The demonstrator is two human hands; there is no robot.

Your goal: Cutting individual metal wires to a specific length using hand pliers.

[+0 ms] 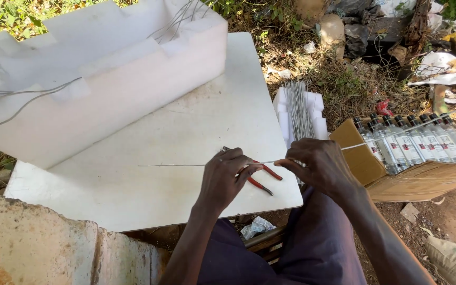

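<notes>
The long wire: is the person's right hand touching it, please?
Touching. The head view shows the right hand pinching the long wire between its fingertips, while the left hand grips it too.

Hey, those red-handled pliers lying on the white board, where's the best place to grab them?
Probably the red handles of the pliers: they splay toward the board's near edge, right of the left hand, which covers the head. Come from the near side.

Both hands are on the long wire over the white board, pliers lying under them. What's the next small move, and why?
Probably pick up the red-handled pliers with the left hand: the wire is already pinched by both hands, the right hand can keep holding it, and the pliers lie just beneath.
</notes>
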